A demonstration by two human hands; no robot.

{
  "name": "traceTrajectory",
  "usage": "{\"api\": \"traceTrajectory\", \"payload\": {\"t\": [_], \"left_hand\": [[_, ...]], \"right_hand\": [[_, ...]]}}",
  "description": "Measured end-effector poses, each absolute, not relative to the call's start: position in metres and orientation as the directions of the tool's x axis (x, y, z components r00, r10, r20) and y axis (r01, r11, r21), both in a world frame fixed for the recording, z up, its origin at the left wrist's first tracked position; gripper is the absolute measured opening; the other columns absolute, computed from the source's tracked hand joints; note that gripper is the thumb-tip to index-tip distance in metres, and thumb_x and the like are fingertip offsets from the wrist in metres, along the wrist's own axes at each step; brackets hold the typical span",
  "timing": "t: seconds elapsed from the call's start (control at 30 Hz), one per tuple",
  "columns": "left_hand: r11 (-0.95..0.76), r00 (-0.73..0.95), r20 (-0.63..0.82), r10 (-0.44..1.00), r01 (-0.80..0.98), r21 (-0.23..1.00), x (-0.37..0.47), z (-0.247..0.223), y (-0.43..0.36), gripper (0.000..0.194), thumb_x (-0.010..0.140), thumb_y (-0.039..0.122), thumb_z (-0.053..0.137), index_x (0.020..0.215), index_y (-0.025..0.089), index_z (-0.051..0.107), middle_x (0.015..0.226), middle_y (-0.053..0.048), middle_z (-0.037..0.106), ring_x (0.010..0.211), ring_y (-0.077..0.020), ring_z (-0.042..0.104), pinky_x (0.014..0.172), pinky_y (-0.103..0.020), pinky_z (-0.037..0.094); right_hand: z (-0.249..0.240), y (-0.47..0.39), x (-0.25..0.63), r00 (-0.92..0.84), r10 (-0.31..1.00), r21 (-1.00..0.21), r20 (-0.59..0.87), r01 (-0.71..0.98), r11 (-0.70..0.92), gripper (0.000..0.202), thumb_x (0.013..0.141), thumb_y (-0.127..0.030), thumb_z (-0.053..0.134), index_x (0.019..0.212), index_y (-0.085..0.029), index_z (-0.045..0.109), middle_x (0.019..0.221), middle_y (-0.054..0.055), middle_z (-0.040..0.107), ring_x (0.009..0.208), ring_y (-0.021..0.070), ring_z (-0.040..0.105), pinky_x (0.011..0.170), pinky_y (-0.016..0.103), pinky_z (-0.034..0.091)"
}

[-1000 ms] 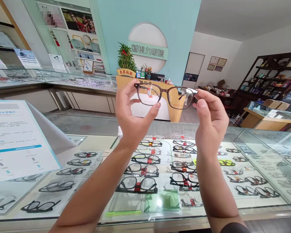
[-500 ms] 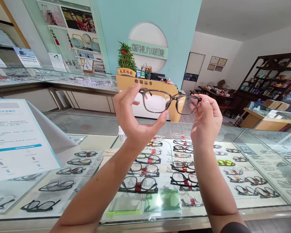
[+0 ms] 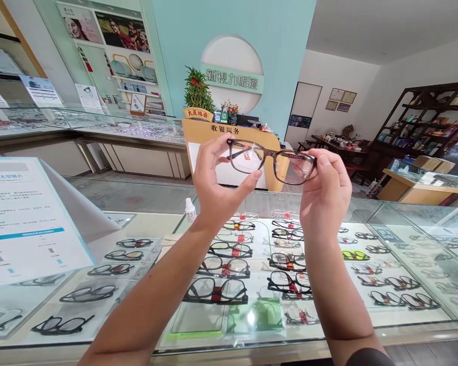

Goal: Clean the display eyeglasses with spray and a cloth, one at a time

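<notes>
A pair of eyeglasses (image 3: pixel 269 153) with a dark translucent frame is held up in front of me above the glass counter. My left hand (image 3: pixel 221 178) has its fingertips at the left upper corner of the frame, and its thumb reaches to the lower rim near the bridge. The thumb and fingers form a wide C around the left lens. My right hand (image 3: pixel 325 188) pinches the right end of the frame, its fingers curled behind and partly hidden. Small red marking shows through the left lens. The temples lie behind the lenses, only partly visible.
Below, a glass display counter (image 3: pixel 252 343) holds several rows of eyeglasses. A small white bottle (image 3: pixel 190 210) stands behind my left forearm. A folded printed sign (image 3: pixel 30 218) stands at the left. Farther back is a cashier desk (image 3: pixel 198 132) with a plant (image 3: pixel 198 91).
My left hand has moved slightly right along with the left end of the eyeglasses, and the frame has turned and tilted a little. The right hand has barely moved. More of the white bottle shows.
</notes>
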State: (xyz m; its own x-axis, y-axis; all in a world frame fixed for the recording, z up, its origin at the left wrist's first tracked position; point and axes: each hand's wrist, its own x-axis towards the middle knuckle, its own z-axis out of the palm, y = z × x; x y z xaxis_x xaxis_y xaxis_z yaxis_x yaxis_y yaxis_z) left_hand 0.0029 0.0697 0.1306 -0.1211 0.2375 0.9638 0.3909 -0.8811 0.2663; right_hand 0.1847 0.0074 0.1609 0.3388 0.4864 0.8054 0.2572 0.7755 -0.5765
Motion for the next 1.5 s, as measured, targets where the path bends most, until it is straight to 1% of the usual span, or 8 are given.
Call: {"api": "traceTrajectory", "payload": {"t": [0.17,0.33,0.63,0.9,1.13,1.3,1.4,1.5], "left_hand": [[-0.891,-0.002,0.989,0.146,0.434,0.132,-0.007,0.142,0.064,0.071,0.092,0.057,0.082,0.153,0.032,0.055,0.146,-0.011,0.067,0.135,-0.0333,0.068,0.096,-0.048,0.065],[-0.873,0.148,0.989,0.025,0.486,-0.05,-0.01,0.152,0.054,0.07,0.084,0.042,0.09,0.148,0.028,0.062,0.139,-0.009,0.072,0.127,-0.0333,0.071,0.099,-0.053,0.067],[-0.853,0.202,0.965,0.17,0.52,0.041,-0.009,0.156,0.039,0.069,0.08,0.038,0.09,0.145,0.03,0.065,0.139,-0.009,0.073,0.131,-0.0348,0.07,0.116,-0.056,0.06],[-0.888,0.189,0.952,0.242,0.438,0.139,-0.009,0.16,0.033,0.067,0.08,0.039,0.091,0.142,0.032,0.068,0.134,-0.008,0.074,0.126,-0.0348,0.069,0.107,-0.058,0.064],[-0.922,0.201,0.926,0.318,0.291,0.253,-0.011,0.156,0.037,0.073,0.083,0.04,0.092,0.149,0.033,0.064,0.139,-0.01,0.072,0.122,-0.0312,0.074,0.099,-0.051,0.068],[-0.927,0.22,0.902,0.372,0.149,0.345,-0.011,0.152,0.045,0.075,0.084,0.047,0.092,0.152,0.034,0.062,0.145,-0.011,0.071,0.119,-0.0294,0.075,0.091,-0.044,0.07],[-0.919,0.234,0.889,0.394,0.13,0.373,-0.011,0.15,0.05,0.077,0.086,0.052,0.091,0.154,0.034,0.06,0.146,-0.012,0.07,0.12,-0.0294,0.075,0.088,-0.041,0.069],[-0.919,0.225,0.893,0.39,0.163,0.36,-0.01,0.15,0.052,0.078,0.086,0.054,0.089,0.155,0.034,0.057,0.148,-0.012,0.067,0.121,-0.0287,0.074,0.09,-0.041,0.067]], "right_hand": [[0.169,-0.002,0.201,0.234,0.461,-0.516,0.856,0.35,0.782,0.017,0.103,-0.04,0.065,0.109,-0.027,0.075,0.113,0.008,0.079,0.111,0.026,0.076,0.102,0.047,0.061],[0.178,-0.015,0.214,-0.04,0.587,-0.486,0.809,0.516,0.705,0.012,0.101,-0.033,0.072,0.095,-0.026,0.079,0.1,0.004,0.082,0.098,0.0236,0.075,0.096,0.045,0.059],[0.182,-0.019,0.221,-0.159,0.652,-0.5,0.742,0.517,0.695,0.01,0.099,-0.028,0.074,0.095,-0.029,0.084,0.117,0.005,0.082,0.115,0.025,0.076,0.109,0.049,0.057],[0.183,-0.019,0.225,-0.219,0.701,-0.567,0.678,0.452,0.689,0.012,0.1,-0.032,0.074,0.094,-0.03,0.084,0.125,0.004,0.082,0.121,0.0266,0.075,0.111,0.053,0.057],[0.182,-0.011,0.225,-0.264,0.71,-0.616,0.653,0.36,0.701,0.012,0.101,-0.031,0.074,0.094,-0.03,0.084,0.128,0.003,0.081,0.122,0.0243,0.075,0.118,0.054,0.052],[0.177,-0.003,0.224,-0.313,0.759,-0.738,0.571,0.21,0.641,0.014,0.101,-0.038,0.076,0.094,-0.028,0.084,0.115,0.004,0.085,0.107,0.0225,0.076,0.103,0.046,0.06],[0.174,0.002,0.223,-0.301,0.79,-0.784,0.534,0.175,0.596,0.017,0.098,-0.042,0.08,0.093,-0.026,0.085,0.097,0.002,0.084,0.09,0.0193,0.073,0.089,0.039,0.06],[0.172,0.005,0.223,-0.24,0.795,-0.781,0.557,0.175,0.6,0.018,0.096,-0.041,0.081,0.091,-0.025,0.086,0.093,0.002,0.083,0.085,0.0181,0.071,0.084,0.037,0.058]]}}
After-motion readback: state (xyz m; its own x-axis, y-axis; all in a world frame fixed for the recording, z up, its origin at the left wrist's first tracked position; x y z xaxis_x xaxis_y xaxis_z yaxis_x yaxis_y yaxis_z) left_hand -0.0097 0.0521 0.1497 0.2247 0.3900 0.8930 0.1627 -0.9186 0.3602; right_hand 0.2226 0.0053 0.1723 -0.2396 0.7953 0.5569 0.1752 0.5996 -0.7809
